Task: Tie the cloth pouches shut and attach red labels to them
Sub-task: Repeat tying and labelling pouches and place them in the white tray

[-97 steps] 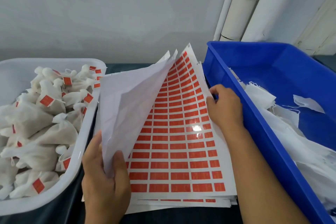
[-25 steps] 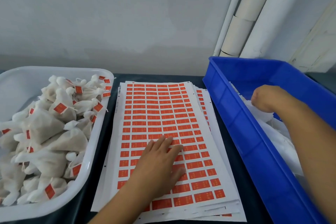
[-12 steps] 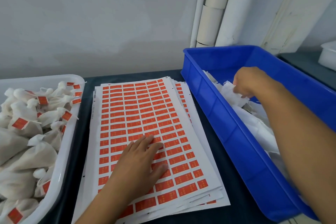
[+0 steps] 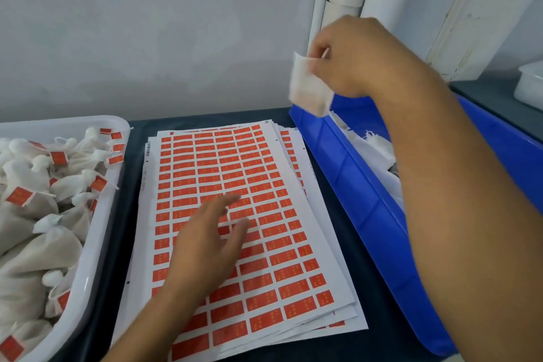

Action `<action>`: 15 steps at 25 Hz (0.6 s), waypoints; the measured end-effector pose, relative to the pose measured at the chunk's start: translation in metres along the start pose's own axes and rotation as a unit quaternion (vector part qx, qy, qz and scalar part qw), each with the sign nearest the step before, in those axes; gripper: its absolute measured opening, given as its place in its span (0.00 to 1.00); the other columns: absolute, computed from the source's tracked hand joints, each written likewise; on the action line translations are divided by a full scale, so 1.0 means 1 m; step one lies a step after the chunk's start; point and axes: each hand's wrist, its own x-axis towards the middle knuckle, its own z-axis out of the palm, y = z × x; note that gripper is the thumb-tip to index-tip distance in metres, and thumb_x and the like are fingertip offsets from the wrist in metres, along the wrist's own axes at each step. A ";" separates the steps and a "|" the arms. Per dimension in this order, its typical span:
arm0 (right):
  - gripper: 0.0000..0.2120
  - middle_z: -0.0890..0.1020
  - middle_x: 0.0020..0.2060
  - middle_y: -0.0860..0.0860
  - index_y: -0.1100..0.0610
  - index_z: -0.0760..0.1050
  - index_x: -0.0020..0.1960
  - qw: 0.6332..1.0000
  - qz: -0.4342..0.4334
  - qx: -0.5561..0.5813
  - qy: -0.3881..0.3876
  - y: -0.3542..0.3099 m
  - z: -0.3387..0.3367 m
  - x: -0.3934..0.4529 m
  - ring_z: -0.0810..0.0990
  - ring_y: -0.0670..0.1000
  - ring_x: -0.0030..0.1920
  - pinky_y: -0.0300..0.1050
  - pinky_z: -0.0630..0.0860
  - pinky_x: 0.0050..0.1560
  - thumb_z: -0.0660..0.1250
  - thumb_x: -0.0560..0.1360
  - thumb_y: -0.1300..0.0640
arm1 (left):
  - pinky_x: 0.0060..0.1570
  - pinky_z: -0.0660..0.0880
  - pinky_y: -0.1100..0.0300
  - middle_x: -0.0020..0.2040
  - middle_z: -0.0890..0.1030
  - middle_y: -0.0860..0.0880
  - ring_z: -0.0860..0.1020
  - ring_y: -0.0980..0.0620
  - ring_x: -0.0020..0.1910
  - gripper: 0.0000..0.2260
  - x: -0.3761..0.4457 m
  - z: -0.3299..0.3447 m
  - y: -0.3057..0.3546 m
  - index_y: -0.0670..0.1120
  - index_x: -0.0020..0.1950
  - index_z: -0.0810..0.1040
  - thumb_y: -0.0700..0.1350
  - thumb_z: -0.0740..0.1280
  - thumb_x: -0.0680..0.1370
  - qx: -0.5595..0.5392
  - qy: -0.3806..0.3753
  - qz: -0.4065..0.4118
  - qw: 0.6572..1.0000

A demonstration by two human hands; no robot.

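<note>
- Right hand (image 4: 357, 59) is holding one white cloth pouch (image 4: 308, 87) raised in the air above the near-left corner of the blue bin (image 4: 367, 206); fingers are curled and pinching the pouch's upper edge. The pouch is hanging loose below the fingers, blurred.
- Left hand (image 4: 205, 247) is lying over the top label sheet (image 4: 235, 214), fingers straight and slightly spread, gripping nothing. Blur is making it unclear whether the palm is touching the sheet.
- Label sheet is sitting on a stack of similar sheets on the dark table (image 4: 370, 288), between the two containers; rows of red labels are covering it.
- More white pouches (image 4: 373, 150) are lying inside the blue bin.
- White tub (image 4: 97, 244) at left is holding tied pouches (image 4: 44, 232) with red labels attached.
</note>
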 end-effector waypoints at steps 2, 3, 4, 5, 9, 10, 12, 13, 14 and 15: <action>0.10 0.83 0.53 0.54 0.53 0.82 0.55 0.997 -0.049 0.004 -0.059 -0.029 0.004 -0.004 0.82 0.57 0.53 0.44 0.72 0.42 0.64 0.80 0.63 | 0.43 0.77 0.73 0.60 0.75 0.74 0.80 0.66 0.54 0.21 0.006 -0.009 0.003 0.69 0.64 0.69 0.68 0.65 0.72 -0.157 0.049 -0.042 0.986; 0.08 0.84 0.51 0.53 0.53 0.81 0.53 0.993 -0.073 0.029 -0.088 -0.040 0.014 -0.008 0.83 0.55 0.52 0.43 0.73 0.40 0.65 0.80 0.63 | 0.38 0.75 0.75 0.58 0.75 0.75 0.80 0.68 0.54 0.20 0.008 -0.015 0.004 0.69 0.64 0.69 0.68 0.64 0.73 -0.231 0.060 -0.063 0.969; 0.08 0.84 0.49 0.50 0.51 0.80 0.52 0.986 -0.094 0.075 -0.115 -0.049 0.027 -0.015 0.83 0.53 0.50 0.43 0.74 0.39 0.64 0.81 0.61 | 0.37 0.75 0.75 0.59 0.76 0.74 0.79 0.69 0.55 0.20 0.009 -0.021 0.004 0.70 0.65 0.69 0.69 0.64 0.75 -0.288 0.065 -0.077 0.952; 0.08 0.83 0.48 0.47 0.49 0.80 0.53 0.976 -0.108 0.131 -0.140 -0.057 0.043 -0.023 0.82 0.49 0.48 0.42 0.75 0.40 0.63 0.82 0.59 | 0.40 0.76 0.73 0.62 0.76 0.72 0.79 0.67 0.57 0.19 0.010 -0.025 0.002 0.71 0.67 0.68 0.69 0.62 0.77 -0.322 0.072 -0.084 0.940; 0.09 0.79 0.49 0.36 0.43 0.79 0.60 0.931 -0.136 0.289 -0.176 -0.076 0.119 -0.049 0.78 0.40 0.47 0.32 0.71 0.42 0.61 0.85 0.52 | 0.44 0.75 0.75 0.64 0.74 0.72 0.76 0.68 0.61 0.20 0.014 -0.036 -0.004 0.71 0.70 0.65 0.68 0.59 0.79 -0.311 0.076 -0.045 0.946; 0.09 0.79 0.52 0.35 0.42 0.78 0.61 0.920 -0.139 0.320 -0.179 -0.078 0.134 -0.052 0.78 0.39 0.50 0.31 0.71 0.44 0.61 0.85 0.50 | 0.44 0.74 0.78 0.62 0.75 0.73 0.75 0.71 0.61 0.19 0.015 -0.036 -0.006 0.70 0.71 0.64 0.66 0.59 0.80 -0.300 0.071 -0.032 0.951; 0.08 0.80 0.52 0.33 0.37 0.77 0.59 0.896 -0.135 0.384 -0.178 -0.080 0.157 -0.058 0.79 0.38 0.52 0.33 0.75 0.47 0.62 0.84 0.48 | 0.45 0.74 0.77 0.59 0.77 0.70 0.77 0.68 0.59 0.18 0.017 -0.034 -0.013 0.69 0.70 0.65 0.62 0.62 0.80 -0.288 0.057 -0.024 0.956; 0.08 0.80 0.52 0.32 0.35 0.77 0.57 0.882 -0.126 0.419 -0.178 -0.079 0.165 -0.062 0.78 0.36 0.54 0.34 0.77 0.49 0.63 0.84 0.47 | 0.46 0.78 0.73 0.58 0.79 0.67 0.80 0.64 0.58 0.18 0.018 -0.031 -0.017 0.68 0.70 0.66 0.59 0.65 0.81 -0.285 0.056 -0.027 0.957; 0.08 0.80 0.52 0.31 0.33 0.77 0.55 0.866 -0.113 0.455 -0.176 -0.079 0.171 -0.066 0.78 0.35 0.55 0.35 0.80 0.50 0.63 0.83 0.47 | 0.45 0.80 0.68 0.56 0.80 0.63 0.81 0.60 0.56 0.19 0.018 -0.027 -0.021 0.66 0.69 0.68 0.56 0.68 0.80 -0.283 0.060 -0.031 0.957; 0.08 0.79 0.53 0.31 0.32 0.77 0.54 0.850 -0.097 0.488 -0.172 -0.078 0.177 -0.069 0.77 0.34 0.56 0.36 0.82 0.50 0.64 0.83 0.46 | 0.43 0.82 0.65 0.55 0.81 0.62 0.82 0.57 0.54 0.19 0.017 -0.024 -0.025 0.65 0.68 0.69 0.53 0.71 0.80 -0.284 0.068 -0.037 0.956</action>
